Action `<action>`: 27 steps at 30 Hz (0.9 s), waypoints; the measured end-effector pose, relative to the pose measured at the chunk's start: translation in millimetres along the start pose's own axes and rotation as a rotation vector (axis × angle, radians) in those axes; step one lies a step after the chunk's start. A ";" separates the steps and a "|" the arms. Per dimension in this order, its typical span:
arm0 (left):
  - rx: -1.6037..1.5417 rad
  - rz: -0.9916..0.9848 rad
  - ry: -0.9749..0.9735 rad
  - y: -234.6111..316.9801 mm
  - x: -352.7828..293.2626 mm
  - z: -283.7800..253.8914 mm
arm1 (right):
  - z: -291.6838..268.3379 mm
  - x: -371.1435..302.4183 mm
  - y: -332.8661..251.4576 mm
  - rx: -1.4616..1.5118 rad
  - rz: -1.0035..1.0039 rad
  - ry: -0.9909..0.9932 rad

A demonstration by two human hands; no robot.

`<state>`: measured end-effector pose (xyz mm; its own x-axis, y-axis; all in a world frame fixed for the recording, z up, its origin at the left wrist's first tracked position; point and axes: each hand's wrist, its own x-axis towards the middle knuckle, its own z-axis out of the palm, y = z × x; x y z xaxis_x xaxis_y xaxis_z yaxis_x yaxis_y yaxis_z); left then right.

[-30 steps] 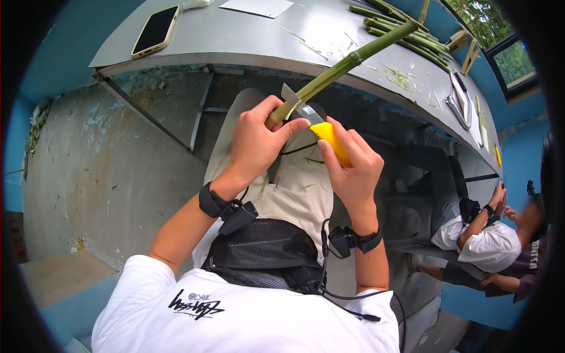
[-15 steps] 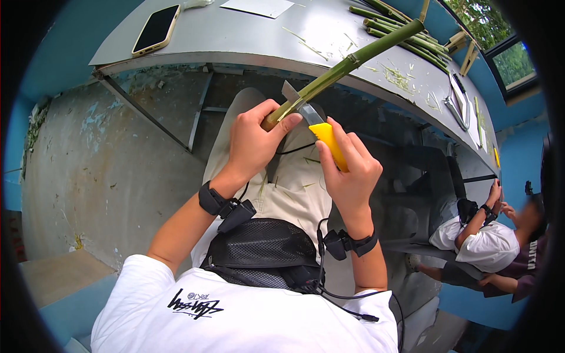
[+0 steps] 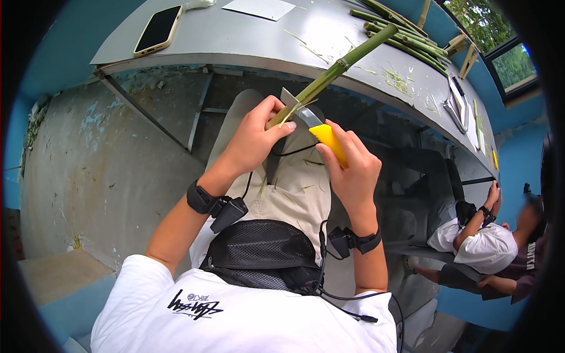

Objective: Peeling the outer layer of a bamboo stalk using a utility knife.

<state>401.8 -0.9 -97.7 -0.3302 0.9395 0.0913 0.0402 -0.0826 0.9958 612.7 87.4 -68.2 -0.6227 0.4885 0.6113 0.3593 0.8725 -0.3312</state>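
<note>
A big gray table (image 3: 235, 41) is in front. A green stick (image 3: 340, 66) slants up toward it, low end in the left hand (image 3: 252, 140), fingers wrapped around it. The right hand (image 3: 356, 167) has its fingers clamped on a yellow knife (image 3: 329, 142). Its blade (image 3: 312, 118) bites the stick near the left thumb (image 3: 286, 128). Pushing too hard could make it slip and cut that thumb.

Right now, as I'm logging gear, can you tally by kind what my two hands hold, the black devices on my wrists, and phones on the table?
Bamboo stalk, left hand: 1
Yellow-handled cutter, right hand: 1
Black wrist devices: 2
Phone: 1
Total: 5
</note>
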 end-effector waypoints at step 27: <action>0.253 0.096 0.188 3.4 -12.6 6.3 | -4.0 -5.4 -1.9 0.219 0.032 -0.181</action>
<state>412.0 -11.0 -95.5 -0.4808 0.8518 0.2081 0.3044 -0.0604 0.9506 618.2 83.1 -68.0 -0.7347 0.4927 0.4663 0.2341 0.8293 -0.5074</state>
